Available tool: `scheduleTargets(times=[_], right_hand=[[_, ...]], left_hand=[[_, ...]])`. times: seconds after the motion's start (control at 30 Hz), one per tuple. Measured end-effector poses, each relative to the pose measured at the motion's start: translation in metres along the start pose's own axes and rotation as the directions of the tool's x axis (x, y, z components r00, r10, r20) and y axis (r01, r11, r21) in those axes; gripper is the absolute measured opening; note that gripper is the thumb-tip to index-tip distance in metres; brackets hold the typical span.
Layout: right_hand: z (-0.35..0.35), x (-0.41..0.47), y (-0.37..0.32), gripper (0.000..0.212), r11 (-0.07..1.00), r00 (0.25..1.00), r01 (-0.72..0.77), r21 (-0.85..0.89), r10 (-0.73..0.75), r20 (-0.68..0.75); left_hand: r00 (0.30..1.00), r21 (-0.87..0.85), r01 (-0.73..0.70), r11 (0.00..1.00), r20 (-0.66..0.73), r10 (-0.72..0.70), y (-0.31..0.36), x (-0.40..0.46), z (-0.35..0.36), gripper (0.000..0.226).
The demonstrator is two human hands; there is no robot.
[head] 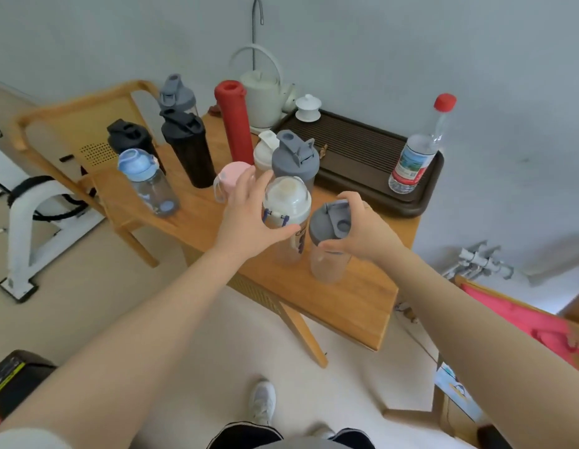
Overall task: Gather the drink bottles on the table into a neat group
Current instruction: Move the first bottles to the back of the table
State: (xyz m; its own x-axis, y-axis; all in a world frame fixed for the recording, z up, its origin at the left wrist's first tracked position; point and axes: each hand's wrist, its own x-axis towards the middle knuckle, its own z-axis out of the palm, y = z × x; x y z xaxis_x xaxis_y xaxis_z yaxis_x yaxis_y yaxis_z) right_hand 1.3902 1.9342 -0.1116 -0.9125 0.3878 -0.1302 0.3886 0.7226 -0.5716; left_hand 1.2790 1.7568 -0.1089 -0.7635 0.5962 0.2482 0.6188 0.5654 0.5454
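Observation:
Several drink bottles stand on a wooden table (353, 306). My left hand (249, 218) grips a clear bottle with a white domed lid (288, 202). My right hand (362, 228) grips a clear bottle with a grey flip lid (330, 241) right beside it. Behind them stand a grey-lidded shaker (294, 157), a white-lidded bottle (265, 150), a pink-lidded bottle (231, 178) and a tall red flask (234, 121). Further left are a black shaker (187, 147), a grey-lidded bottle (178, 92), a black-lidded bottle (128, 136) and a blue-lidded bottle (149, 183). A red-capped water bottle (417, 153) stands apart at the right.
A dark tea tray (362, 150) fills the table's back right, with a white kettle (265, 95) and a lidded cup (308, 108). A wooden chair (71, 118) stands at the left. A red-cushioned chair (521, 315) is at the right.

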Motion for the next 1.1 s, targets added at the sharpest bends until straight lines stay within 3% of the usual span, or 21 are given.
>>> scheduleTargets(times=[0.13, 0.3, 0.43, 0.63, 0.77, 0.9, 0.97, 1.1], right_hand=[[0.0, -0.002, 0.007, 0.077, 0.996, 0.996, 0.076, 0.055, -0.073, -0.052], [-0.016, -0.002, 0.008, 0.091, 0.971, 0.979, 0.2, -0.133, -0.201, -0.001], [-0.02, 0.0, 0.005, 0.073, 0.92, 0.969, 0.246, -0.305, -0.243, 0.047], [-0.014, 0.012, 0.012, 0.063, 0.985, 0.986, 0.162, -0.053, -0.163, -0.018], [-0.016, 0.016, 0.012, 0.065, 0.993, 0.993, 0.117, -0.015, -0.117, -0.019], [-0.028, 0.019, 0.001, 0.09, 0.998, 0.991, -0.041, 0.044, 0.035, 0.126], [-0.026, 0.023, -0.008, 0.1, 0.989, 0.991, -0.134, 0.058, 0.133, 0.028], [-0.008, 0.025, -0.019, 0.12, 0.958, 0.965, -0.257, -0.129, 0.249, -0.079]], left_hand=[[0.98, -0.019, -0.024, 1.0, 0.197, 0.027, 0.005, 0.023, -0.002, 0.095], [0.948, 0.056, -0.064, 0.996, 0.314, 0.043, 0.006, 0.039, -0.001, 0.089], [0.925, -0.006, -0.103, 0.995, 0.368, 0.098, -0.001, 0.048, -0.002, 0.085], [0.924, -0.189, -0.061, 0.98, 0.36, 0.127, -0.014, 0.045, 0.002, 0.084], [0.923, -0.263, -0.056, 0.963, 0.355, 0.151, -0.023, 0.046, 0.004, 0.087], [0.88, -0.113, -0.132, 0.985, 0.445, 0.169, -0.017, 0.059, -0.006, 0.085], [0.879, 0.027, -0.163, 0.986, 0.459, 0.132, -0.009, 0.062, -0.007, 0.085], [0.871, 0.174, -0.238, 0.955, 0.473, 0.131, 0.001, 0.062, -0.001, 0.089]])
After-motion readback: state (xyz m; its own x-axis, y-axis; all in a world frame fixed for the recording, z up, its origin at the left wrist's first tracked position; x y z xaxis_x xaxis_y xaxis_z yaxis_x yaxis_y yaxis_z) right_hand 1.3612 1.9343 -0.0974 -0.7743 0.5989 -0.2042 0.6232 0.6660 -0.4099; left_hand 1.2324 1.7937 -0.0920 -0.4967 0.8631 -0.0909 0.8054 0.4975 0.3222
